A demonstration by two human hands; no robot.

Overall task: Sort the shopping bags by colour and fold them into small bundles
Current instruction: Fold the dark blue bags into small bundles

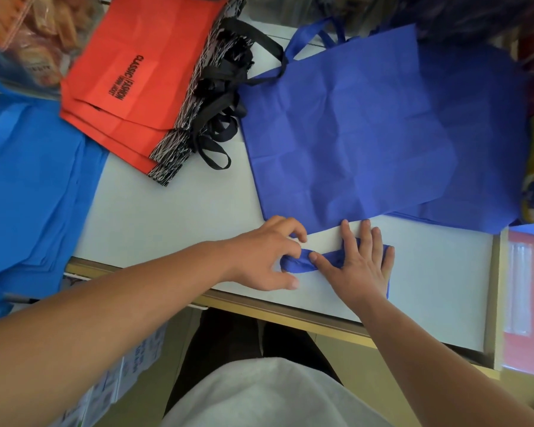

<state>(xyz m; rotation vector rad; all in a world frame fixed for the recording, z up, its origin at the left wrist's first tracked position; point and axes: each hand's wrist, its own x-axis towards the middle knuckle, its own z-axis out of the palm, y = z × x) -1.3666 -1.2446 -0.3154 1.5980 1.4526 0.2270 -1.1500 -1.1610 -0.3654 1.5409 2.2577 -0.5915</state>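
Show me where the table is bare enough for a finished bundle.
Two bare patches: the white table between the light-blue bags, red bags and left hand; and right of the right hand, below the flat dark-blue bag. The far side, around the black handles, is crowded.

Two hands, the left hand [261,254] and right hand [363,266], one folded violet strip [299,264] under them, two flat violet bags [352,134] beyond, at least three red bags [136,72] beyond-left.

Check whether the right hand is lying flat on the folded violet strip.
Yes, the right hand presses the folded strip with straight fingers.
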